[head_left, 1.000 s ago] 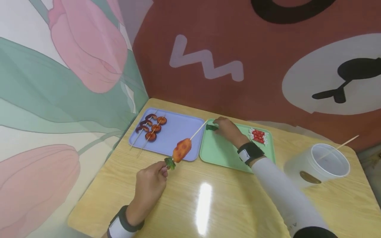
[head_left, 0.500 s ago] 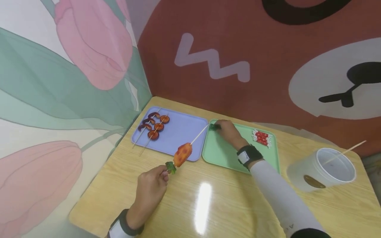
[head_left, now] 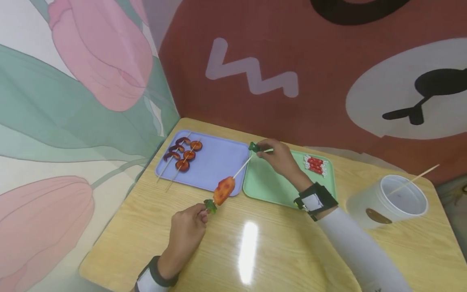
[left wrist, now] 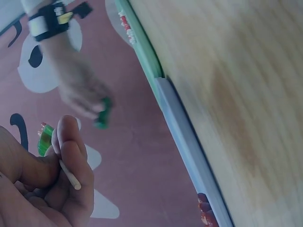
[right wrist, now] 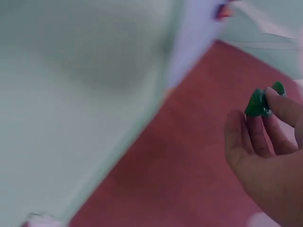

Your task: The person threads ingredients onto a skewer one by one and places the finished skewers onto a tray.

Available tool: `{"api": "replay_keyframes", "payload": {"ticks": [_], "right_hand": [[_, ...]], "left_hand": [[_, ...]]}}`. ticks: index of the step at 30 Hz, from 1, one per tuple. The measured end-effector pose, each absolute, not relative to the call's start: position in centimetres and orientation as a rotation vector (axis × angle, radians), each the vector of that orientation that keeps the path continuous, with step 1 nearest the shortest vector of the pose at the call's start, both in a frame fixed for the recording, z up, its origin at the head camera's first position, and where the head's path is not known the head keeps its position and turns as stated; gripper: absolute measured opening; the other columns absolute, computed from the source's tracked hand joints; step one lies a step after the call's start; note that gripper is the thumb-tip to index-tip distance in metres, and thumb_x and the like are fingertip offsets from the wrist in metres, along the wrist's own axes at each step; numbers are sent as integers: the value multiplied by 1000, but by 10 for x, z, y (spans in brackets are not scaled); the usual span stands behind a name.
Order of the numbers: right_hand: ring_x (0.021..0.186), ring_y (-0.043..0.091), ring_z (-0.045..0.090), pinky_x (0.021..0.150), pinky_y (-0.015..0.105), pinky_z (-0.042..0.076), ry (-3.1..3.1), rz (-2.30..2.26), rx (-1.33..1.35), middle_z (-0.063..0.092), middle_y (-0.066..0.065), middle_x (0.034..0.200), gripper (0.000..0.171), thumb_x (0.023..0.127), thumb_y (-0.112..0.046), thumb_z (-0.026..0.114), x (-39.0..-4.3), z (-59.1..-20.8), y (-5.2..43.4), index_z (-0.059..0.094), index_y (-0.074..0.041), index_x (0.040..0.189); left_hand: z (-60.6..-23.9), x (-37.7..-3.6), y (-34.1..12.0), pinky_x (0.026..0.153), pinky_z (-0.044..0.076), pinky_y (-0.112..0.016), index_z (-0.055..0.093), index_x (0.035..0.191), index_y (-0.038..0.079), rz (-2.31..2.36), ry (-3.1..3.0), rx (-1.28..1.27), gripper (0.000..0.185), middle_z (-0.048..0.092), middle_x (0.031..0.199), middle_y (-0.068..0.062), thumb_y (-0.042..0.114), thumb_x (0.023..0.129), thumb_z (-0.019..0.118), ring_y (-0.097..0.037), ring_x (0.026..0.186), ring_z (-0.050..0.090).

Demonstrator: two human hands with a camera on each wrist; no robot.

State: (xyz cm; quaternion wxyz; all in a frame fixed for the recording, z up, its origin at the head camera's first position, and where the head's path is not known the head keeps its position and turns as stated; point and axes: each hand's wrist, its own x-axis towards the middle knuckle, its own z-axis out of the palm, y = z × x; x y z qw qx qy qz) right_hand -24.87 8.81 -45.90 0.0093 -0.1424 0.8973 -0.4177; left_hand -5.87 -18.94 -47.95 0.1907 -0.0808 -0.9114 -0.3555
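Observation:
My left hand (head_left: 187,230) pinches the near end of a wooden skewer (head_left: 241,166) that carries a green piece (head_left: 209,205) and an orange piece (head_left: 224,189); the left wrist view shows the stick (left wrist: 69,175) between thumb and fingers. The skewer slants up over the seam between the purple tray (head_left: 219,162) and the green tray (head_left: 270,184). My right hand (head_left: 279,156) pinches a small dark green piece (head_left: 254,147) just above the skewer's far tip. The same green piece (right wrist: 258,103) shows at the fingertips in the right wrist view.
Finished skewers of dark red slices (head_left: 184,151) lie at the purple tray's far left. Red-and-white pieces (head_left: 315,164) sit at the green tray's far right. A white tub (head_left: 397,200) holding a spare skewer (head_left: 414,178) stands at the right on the wooden table (head_left: 284,251).
My right hand has lifted the dark green piece off the green tray and brought it up to the skewer's tip. The left hand keeps the skewer nearly still.

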Motion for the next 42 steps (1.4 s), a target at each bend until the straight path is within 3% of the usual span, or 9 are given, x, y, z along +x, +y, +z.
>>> {"api": "replay_keyframes", "payload": {"ticks": [8,15,22,32,42], "right_hand": [[102,21,73,89,37,65,2923,-1364,-509,73,5,115,33,93,-17,77,-195,-394,80,72,-12,126],[92,19,77,83,39,66,3026,-1358,-650,78,5,113,34,90,-15,80,-164,-368,77,74,-12,124],[96,22,76,84,41,66,3085,-1327,-630,77,10,114,35,90,-11,79,-159,-364,75,73,-6,124],[94,21,77,85,41,66,3076,-1308,-616,78,8,112,34,89,-14,81,-156,-364,74,74,-9,123],[90,29,77,72,38,67,3424,-986,-1088,77,17,102,34,88,-6,80,-146,-378,57,73,3,120]], "left_hand": [[-486,-60,-187,50,58,-17,75,83,-2,-906,-2483,-273,23,75,69,-9,-22,72,73,-12,56,70],[-483,-62,-184,51,59,-17,74,86,-5,-884,-2409,-318,26,76,73,-13,-25,70,71,-14,57,71],[-481,-59,-182,51,58,-14,74,85,-5,-884,-2399,-316,27,75,72,-12,-27,69,69,-13,56,70],[-479,-58,-181,51,58,-14,73,84,-6,-874,-2391,-323,28,75,71,-12,-28,68,68,-13,55,70],[-478,-59,-172,49,57,-15,73,83,-5,-864,-2372,-324,30,74,70,-12,-28,67,63,-13,55,70]]}}
